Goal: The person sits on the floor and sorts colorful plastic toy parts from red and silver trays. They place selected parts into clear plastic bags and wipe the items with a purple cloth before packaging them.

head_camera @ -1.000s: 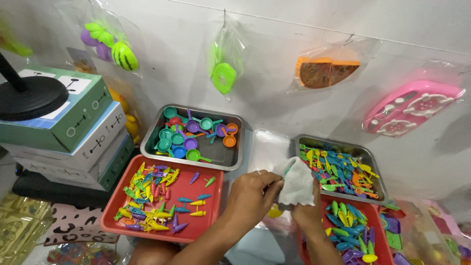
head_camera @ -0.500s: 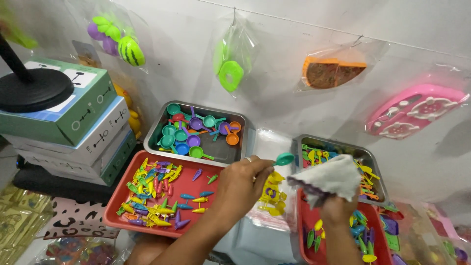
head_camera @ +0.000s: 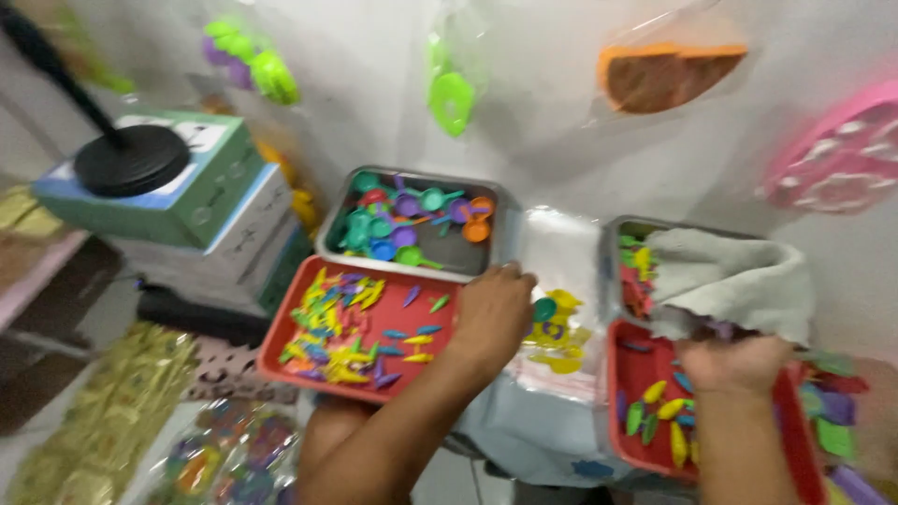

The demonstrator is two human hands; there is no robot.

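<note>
My left hand (head_camera: 491, 313) reaches out between the trays, its fingers closed on a small teal toy pan (head_camera: 544, 309) just above a clear plastic bag (head_camera: 561, 351) holding yellow pieces. My right hand (head_camera: 734, 363) grips a pale grey cloth (head_camera: 730, 281), which hangs over the right metal tray (head_camera: 613, 238). Below that hand is a red tray (head_camera: 619, 393) with yellow, green and blue toy pieces. Left of my left hand lies another red tray (head_camera: 281, 360) of small coloured toy carrots. Behind it stands a metal tray (head_camera: 505, 234) of toy pans. The view is blurred.
Stacked boxes (head_camera: 201, 210) stand at the left, with a black round stand base (head_camera: 131, 159) on top. Bagged toys hang on the white wall: a green one (head_camera: 452, 98), an orange one (head_camera: 669, 75) and a pink one (head_camera: 842, 159). Wrapped packs (head_camera: 94, 430) lie at lower left.
My hands parted: the left took the teal pan out of the cloth and lowered it to the clear bag. The right carried the cloth to the right, over the metal tray. The view swung left.
</note>
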